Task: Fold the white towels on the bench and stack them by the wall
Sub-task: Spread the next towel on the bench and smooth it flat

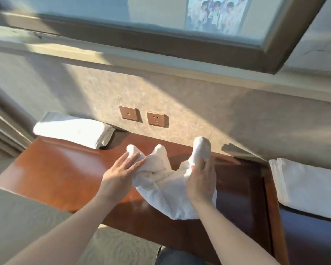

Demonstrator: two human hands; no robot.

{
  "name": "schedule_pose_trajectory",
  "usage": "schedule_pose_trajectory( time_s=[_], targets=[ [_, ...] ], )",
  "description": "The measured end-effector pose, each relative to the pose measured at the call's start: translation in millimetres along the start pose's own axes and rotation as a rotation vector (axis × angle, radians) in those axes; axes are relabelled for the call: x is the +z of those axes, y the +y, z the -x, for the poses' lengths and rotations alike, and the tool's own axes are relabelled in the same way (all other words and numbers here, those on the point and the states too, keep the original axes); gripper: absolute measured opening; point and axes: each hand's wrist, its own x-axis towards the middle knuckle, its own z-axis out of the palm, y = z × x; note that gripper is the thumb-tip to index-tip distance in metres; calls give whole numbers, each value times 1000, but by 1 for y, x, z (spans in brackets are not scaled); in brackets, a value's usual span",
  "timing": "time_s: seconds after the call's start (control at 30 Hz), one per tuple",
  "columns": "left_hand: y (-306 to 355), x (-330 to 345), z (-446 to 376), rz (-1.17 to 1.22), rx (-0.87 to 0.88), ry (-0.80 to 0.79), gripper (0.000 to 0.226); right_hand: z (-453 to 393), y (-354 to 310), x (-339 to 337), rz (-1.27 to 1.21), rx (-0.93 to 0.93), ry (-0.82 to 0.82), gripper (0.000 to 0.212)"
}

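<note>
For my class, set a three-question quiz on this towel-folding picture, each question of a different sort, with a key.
1. True or false: the folded towel lies at the bench's left end, against the wall.
2. Which hand grips a raised bunch of the crumpled towel? A) left hand B) right hand
3. Fill in: between the folded towel and the raised bunch, the wall carries two square ____.

Key: 1 true; 2 B; 3 sockets.

Both forearms [80,222] are bare, no sleeves showing; blue denim covers a knee [177,257]
</note>
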Motion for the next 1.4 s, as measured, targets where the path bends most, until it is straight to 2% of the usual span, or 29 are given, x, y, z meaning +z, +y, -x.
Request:
schedule_pose_trajectory(
  time_s=[0.03,0.1,0.17,0.3,0.37,0.5,0.63,0.77,0.87,0.93,1.03,1.1,1.23,1.3,1.37,1.4],
  targets=[
    [-11,11,1,-52,-44,-133,83,-3,2,16,14,27,-102,31],
    [-30,37,9,-59,-231,-438,78,-5,6,44,92,72,-284,42],
    [-44,60,18,-27,-350,-617,72,-8,7,65,136,46,-375,53],
    [-58,95,17,-2,-343,-777,66,-26,-1,95,65,-181,-402,42],
    [-61,106,13,24,-355,-807,66,-30,-6,107,72,-257,-509,47],
    [-62,125,3,115,-395,-717,60,-30,-17,128,29,-343,-677,59],
    [-74,142,-16,184,-437,-690,63,-24,-29,147,21,-354,-765,63],
    [-100,157,-20,133,-320,-658,63,-12,-56,171,6,-298,-824,66],
    [-119,163,-15,114,-259,-673,66,-1,-84,190,85,-195,-852,72],
    [-132,164,-11,116,-265,-670,65,11,-104,201,143,-120,-833,71],
    [-155,166,-7,74,-249,-661,62,15,-126,224,76,-32,-689,65],
    [-169,166,-6,66,-198,-624,60,8,-131,241,57,-7,-649,70],
    [-196,166,-18,217,-144,-467,52,-1,-129,264,159,-48,-523,79],
    [-210,163,-23,290,-151,-264,40,-6,-124,269,254,-64,-489,80],
    [-227,164,-23,338,-282,-52,38,-18,-116,273,307,-88,-500,76],
    [-236,165,-26,430,-414,-20,45,-26,-111,274,318,-97,-525,76]
  ],
)
